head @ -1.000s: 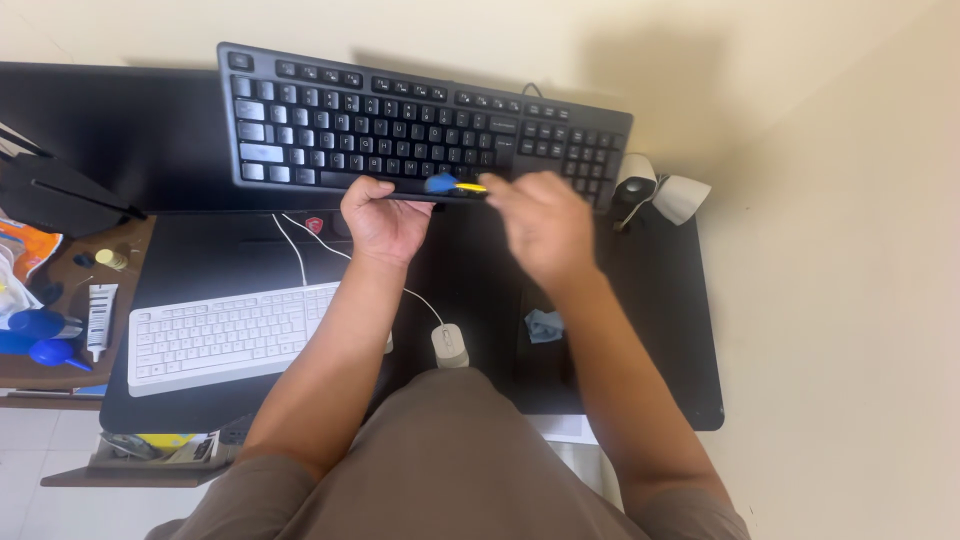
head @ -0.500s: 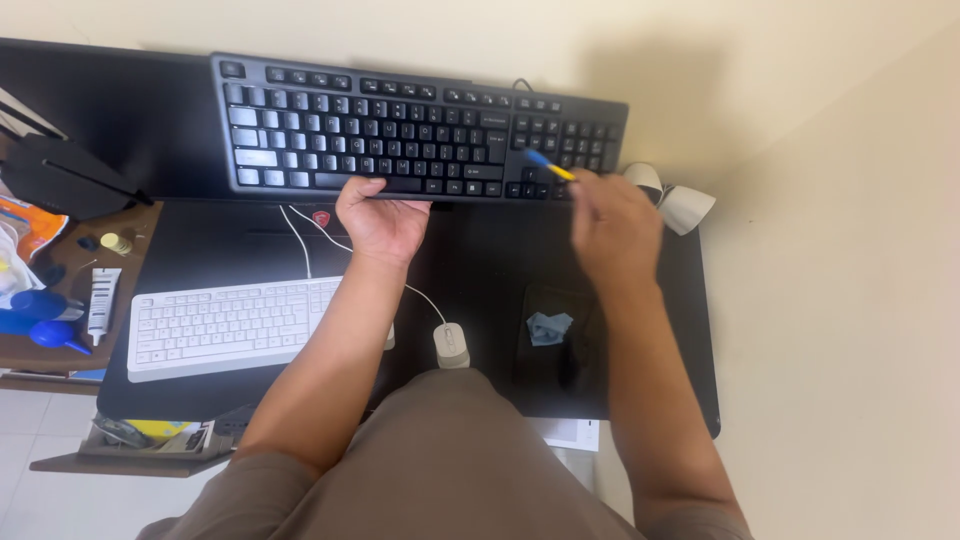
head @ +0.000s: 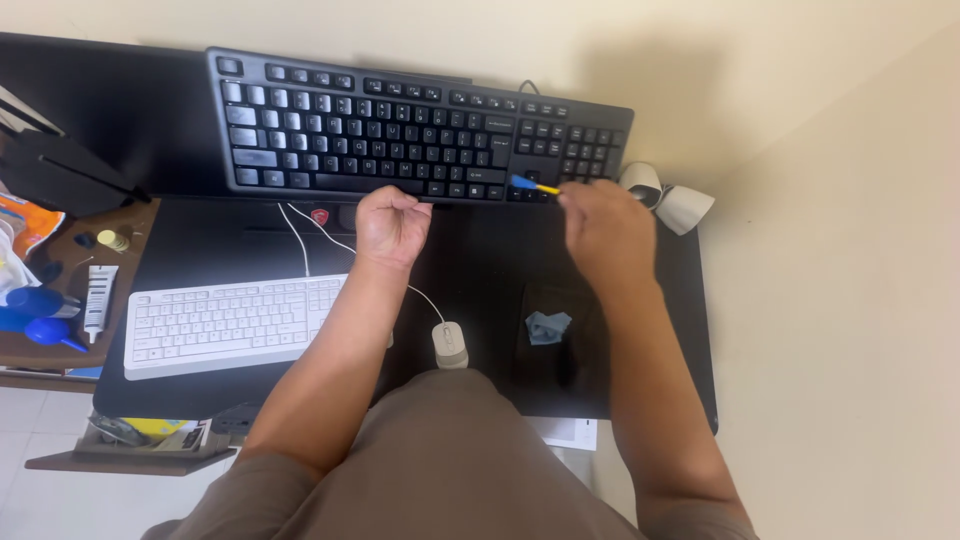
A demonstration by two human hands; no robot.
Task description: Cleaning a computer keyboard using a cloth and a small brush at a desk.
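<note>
Since half a second ago my right hand [head: 605,232] has drawn the small blue-and-yellow brush [head: 533,185] leftward, from the number pad back to the keys at its left edge, while my left hand [head: 392,226] has slipped from gripping the black keyboard [head: 400,130] to a loose fist just below its near edge. The keyboard stands tilted up in front of both hands, its long axis running left to right across my view, its far side toward the wall. My right hand is closed on the brush's yellow handle, the blue tip pointing left and away from me onto the bottom row; it is the hand nearer the work. My left hand is curled narrow and holds nothing I can make out; whether its knuckles touch the keyboard's edge I cannot tell. Nearer me than my left hand lie a white keyboard [head: 235,325] and a pale mouse [head: 450,343] on the dark surface [head: 480,260]; a crumpled blue cloth [head: 547,326] lies below my right wrist. The brush's bristles are too small to see, and my fingers hide the handle's end.
</note>
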